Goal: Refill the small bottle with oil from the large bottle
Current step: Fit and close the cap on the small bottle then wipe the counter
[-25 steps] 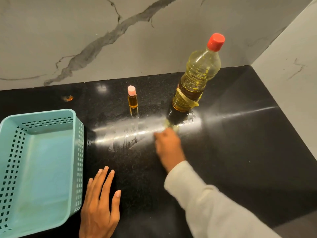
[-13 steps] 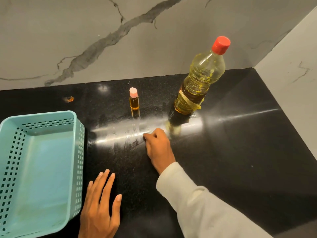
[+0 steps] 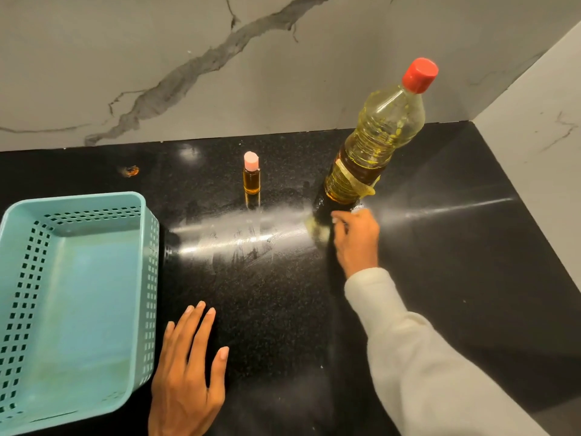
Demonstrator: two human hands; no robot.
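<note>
The glossy black speckled stone countertop (image 3: 471, 278) carries dull greasy smears below a matt grey-veined marble wall (image 3: 125, 58), beside a smooth perforated teal plastic basket (image 3: 151, 278), a clear ribbed plastic large bottle (image 3: 377, 136) and a soft cream cloth sleeve (image 3: 424, 357).

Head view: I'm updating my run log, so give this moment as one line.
left hand flat on counter | right hand curled at large bottle base, grip unclear | small bottle capped, upright

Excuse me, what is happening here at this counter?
A person works at a black counter. The right hand is at the foot of the large bottle, fingers curled; a grip is not clear. The left hand lies flat. The small bottle stands apart. Both bottles are capped, so no pouring yet.
</note>
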